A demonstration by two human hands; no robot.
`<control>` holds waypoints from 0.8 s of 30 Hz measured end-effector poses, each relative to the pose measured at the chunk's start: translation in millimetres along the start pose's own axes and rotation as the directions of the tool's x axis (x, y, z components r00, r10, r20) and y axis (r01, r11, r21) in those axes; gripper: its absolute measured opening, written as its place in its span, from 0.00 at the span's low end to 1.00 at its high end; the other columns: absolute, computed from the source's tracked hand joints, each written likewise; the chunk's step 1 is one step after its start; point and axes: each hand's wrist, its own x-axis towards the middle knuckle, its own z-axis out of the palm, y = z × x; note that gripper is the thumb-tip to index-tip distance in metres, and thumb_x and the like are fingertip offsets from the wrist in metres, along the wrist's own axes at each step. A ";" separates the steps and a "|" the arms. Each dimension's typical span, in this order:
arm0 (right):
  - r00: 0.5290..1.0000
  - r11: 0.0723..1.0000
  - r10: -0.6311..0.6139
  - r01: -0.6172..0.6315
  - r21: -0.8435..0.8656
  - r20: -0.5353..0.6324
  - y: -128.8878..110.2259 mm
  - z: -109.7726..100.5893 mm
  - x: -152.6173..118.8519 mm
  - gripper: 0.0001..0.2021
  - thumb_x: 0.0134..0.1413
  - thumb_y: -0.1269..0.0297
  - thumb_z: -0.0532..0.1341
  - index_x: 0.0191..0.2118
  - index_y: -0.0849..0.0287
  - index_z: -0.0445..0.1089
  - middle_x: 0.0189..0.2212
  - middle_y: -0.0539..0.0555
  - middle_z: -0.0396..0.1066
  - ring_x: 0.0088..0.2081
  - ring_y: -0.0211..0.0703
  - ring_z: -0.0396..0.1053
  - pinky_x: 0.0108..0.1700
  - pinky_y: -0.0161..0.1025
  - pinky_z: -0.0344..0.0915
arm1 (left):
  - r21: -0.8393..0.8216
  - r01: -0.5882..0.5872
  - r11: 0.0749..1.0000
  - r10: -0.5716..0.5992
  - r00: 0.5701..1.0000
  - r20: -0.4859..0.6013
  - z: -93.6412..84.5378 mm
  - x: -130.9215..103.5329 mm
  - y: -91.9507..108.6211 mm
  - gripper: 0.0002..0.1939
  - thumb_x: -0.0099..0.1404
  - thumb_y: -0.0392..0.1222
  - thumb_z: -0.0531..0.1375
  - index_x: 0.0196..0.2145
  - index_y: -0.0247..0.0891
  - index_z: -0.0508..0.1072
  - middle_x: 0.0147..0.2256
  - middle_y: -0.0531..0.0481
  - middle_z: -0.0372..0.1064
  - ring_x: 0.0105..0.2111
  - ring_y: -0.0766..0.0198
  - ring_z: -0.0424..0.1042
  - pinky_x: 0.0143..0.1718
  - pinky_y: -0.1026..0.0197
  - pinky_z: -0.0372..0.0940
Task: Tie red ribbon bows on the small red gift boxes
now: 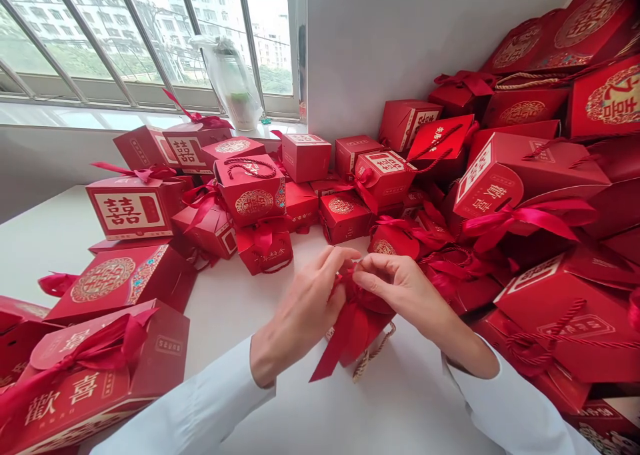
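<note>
At table centre: a small red box (365, 325) stands on the white table (235, 308), between the two hands and mostly hidden by them.
Left hand (305, 311): fingers curled together, pinching the ribbon (340, 338) at the box's top.
Right hand (400, 288): fingertips closed on the same knot, touching the left hand's fingertips.
Box look: deep red card, a satin ribbon tail hanging down its front, a twisted cream cord handle (370, 356) dangling below; whether its lid is open I cannot tell.
Box contents: not visible, for this box or any other.
Left pile: flat-faced red boxes with gold round emblems and cream labels bearing red characters; the big box (95, 381) nearest the left sleeve has a loose satin bow.
Middle pile: small cube-like boxes, one cord box (251, 191) with a red cord handle on top and a gold medallion on its face.
Right heap (540, 201): boxes stacked high against the wall (400, 35), tilted at many angles, ribbons and cords tangled among them.
Sill: a clear plastic bag (233, 81) stands by the window (125, 35), something green inside.
Sleeves: white, smooth cloth on both arms.
</note>
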 end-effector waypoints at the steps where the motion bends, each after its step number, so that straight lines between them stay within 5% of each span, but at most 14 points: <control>1: 1.000 1.000 0.006 -0.007 0.029 0.009 0.9 0.0 0.2 0.10 0.56 0.59 0.58 0.29 0.60 0.70 0.27 0.49 0.67 0.30 0.37 0.64 0.31 0.32 0.61 | 0.001 -0.011 1.000 0.011 1.000 0.008 0.6 -0.5 0.4 0.21 0.57 0.20 0.52 0.44 0.41 0.64 0.41 0.55 0.67 0.36 0.72 0.67 0.38 0.69 0.64; 9: 0.999 0.991 0.025 -0.030 0.129 0.037 2.9 2.3 1.1 0.10 0.56 0.60 0.59 0.30 0.61 0.70 0.27 0.48 0.66 0.29 0.36 0.63 0.31 0.32 0.60 | 0.044 -0.015 0.999 0.016 0.999 -0.034 4.4 -2.4 -2.4 0.20 0.57 0.21 0.53 0.43 0.41 0.66 0.39 0.55 0.68 0.32 0.72 0.66 0.35 0.69 0.63; 18: 0.989 0.951 -0.095 0.057 -0.303 -0.112 2.5 -22.6 4.3 0.09 0.56 0.58 0.58 0.39 0.55 0.71 0.32 0.50 0.71 0.33 0.41 0.67 0.34 0.36 0.62 | 0.118 0.027 0.993 -0.009 0.989 -0.148 4.8 1.0 -11.0 0.11 0.57 0.26 0.53 0.34 0.40 0.63 0.31 0.56 0.66 0.26 0.71 0.63 0.30 0.67 0.60; 24: 0.999 0.937 0.030 -0.015 -0.349 0.037 5.1 -30.2 8.0 0.14 0.55 0.54 0.59 0.43 0.55 0.69 0.39 0.52 0.72 0.33 0.41 0.68 0.34 0.36 0.62 | 0.193 0.029 0.981 -0.004 0.992 -0.128 6.1 -1.0 -15.6 0.08 0.59 0.28 0.50 0.31 0.41 0.58 0.27 0.57 0.61 0.23 0.70 0.59 0.27 0.66 0.57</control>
